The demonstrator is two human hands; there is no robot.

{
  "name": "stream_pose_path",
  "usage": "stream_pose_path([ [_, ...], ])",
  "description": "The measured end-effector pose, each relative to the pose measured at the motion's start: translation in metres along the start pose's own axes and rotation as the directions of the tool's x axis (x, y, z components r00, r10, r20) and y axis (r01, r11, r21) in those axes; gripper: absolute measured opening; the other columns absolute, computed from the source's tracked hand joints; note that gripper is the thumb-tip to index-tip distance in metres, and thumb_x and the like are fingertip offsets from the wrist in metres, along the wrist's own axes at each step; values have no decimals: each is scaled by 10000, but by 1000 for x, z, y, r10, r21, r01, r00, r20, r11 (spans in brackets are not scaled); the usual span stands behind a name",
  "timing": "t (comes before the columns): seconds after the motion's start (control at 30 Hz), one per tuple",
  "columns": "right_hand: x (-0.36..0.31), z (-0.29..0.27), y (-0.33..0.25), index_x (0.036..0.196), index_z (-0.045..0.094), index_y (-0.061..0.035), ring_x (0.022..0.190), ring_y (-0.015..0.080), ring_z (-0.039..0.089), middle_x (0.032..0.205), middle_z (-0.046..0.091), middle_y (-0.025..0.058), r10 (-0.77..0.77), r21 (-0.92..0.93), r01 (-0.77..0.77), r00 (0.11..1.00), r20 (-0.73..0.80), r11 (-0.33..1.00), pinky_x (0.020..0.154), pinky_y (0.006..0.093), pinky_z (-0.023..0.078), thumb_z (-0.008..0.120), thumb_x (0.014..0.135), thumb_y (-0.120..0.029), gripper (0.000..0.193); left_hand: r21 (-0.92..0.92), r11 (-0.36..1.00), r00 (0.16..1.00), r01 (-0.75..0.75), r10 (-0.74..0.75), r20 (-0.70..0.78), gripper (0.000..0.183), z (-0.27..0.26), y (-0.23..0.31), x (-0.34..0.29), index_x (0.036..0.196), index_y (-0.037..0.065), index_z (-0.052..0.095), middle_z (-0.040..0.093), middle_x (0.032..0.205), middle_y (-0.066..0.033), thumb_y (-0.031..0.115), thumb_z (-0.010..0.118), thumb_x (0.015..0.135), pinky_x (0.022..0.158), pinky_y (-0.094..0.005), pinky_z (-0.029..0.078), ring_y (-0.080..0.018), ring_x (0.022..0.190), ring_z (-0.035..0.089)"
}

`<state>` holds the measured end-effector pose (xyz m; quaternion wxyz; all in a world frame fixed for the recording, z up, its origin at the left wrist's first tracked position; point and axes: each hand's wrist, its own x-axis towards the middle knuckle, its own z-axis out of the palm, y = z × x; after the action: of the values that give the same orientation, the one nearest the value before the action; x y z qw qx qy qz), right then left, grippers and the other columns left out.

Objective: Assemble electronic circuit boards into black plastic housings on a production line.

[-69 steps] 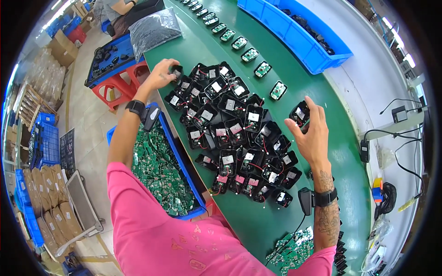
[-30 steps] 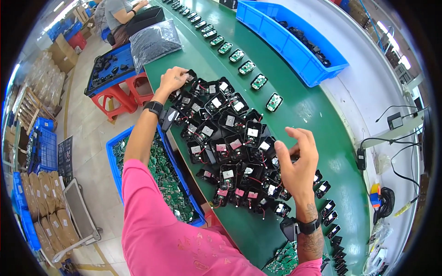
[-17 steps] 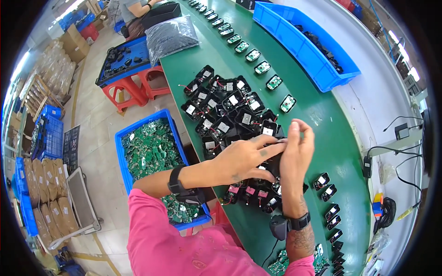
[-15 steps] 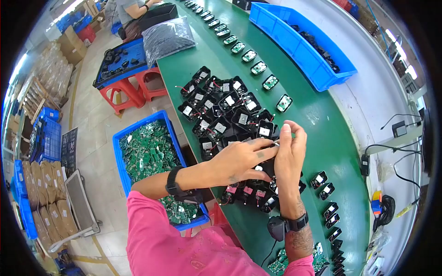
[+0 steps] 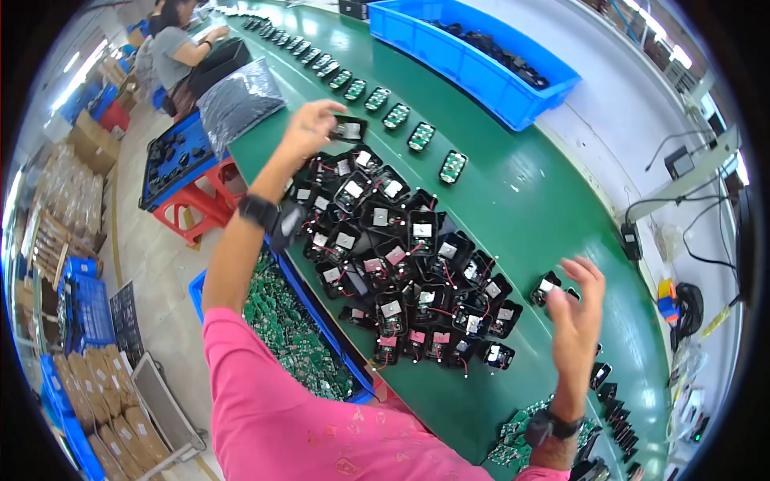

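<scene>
Pink sleeves (image 5: 249, 361) lead into bare arms held wide apart over the green table (image 5: 513, 212). The left arm stretches forward, the left hand (image 5: 311, 130) angled down, fingers closed on the left end of a far case (image 5: 350, 128), black, at the far edge of the heap of black cases (image 5: 391, 309). The right forearm stands nearly upright; the right hand (image 5: 579, 329) is loosely open, fingers and thumb parted, beside a near case (image 5: 545, 287) on the table; contact there is unclear.

Green bench (image 5: 521, 216): black cases (image 5: 421, 232) heaped midway; row of board-filled cases (image 5: 421, 136) beyond; blue bin (image 5: 459, 68) past row; grey bag (image 5: 241, 96) at left edge; loose boards (image 5: 513, 437) nearer, beside dark case line (image 5: 619, 421).
</scene>
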<state>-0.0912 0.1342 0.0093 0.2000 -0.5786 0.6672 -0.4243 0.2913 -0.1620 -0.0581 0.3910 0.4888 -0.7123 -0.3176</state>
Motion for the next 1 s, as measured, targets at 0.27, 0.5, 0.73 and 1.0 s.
stream_pose_path([
  [0.27, -102, -101, 84, 1221, 576, 20, 1138, 210, 551, 1288, 529, 116, 290, -17, -324, 869, -401, 946, 920, 323, 479, 606, 933, -112, 318, 548, 818, 967, -177, 42, 251, 181, -19, -162, 99, 825, 40, 732, 696, 813, -155, 119, 570, 809, 730, -399, 530, -280, 789, 679],
  [0.5, -159, -110, 101, 1140, 621, -9, 1096, 210, 580, 1238, 565, 98, 370, -115, -460, 818, -441, 880, 853, 321, 503, 642, 895, -82, 256, 532, 767, 933, -357, 272, 234, 299, -50, -197, 122, 1134, 50, 678, 704, 954, -132, 58, 530, 875, 750, -348, 519, -225, 817, 653],
  [0.73, -194, -111, 106, 1016, 646, -9, 939, 360, 620, 975, 641, 168, 267, -482, -393, 912, -310, 783, 830, 418, 487, 708, 826, -86, 214, 250, 848, 787, -467, 271, 554, 489, 140, 132, -9, 1376, 80, 529, 599, 1265, -173, 161, 636, 905, 949, -368, 475, -292, 1099, 606],
  [1.0, -242, -85, 98, 1171, 614, -49, 1090, 336, 502, 1139, 528, 136, 400, -394, -356, 916, 32, 847, 937, 419, 446, 803, 742, -161, 482, 128, 637, 373, -760, 266, 889, 782, 314, 208, -65, 1480, 89, 376, 474, 1405, -222, 259, 745, 812, 1073, -443, 402, -400, 1284, 473],
])
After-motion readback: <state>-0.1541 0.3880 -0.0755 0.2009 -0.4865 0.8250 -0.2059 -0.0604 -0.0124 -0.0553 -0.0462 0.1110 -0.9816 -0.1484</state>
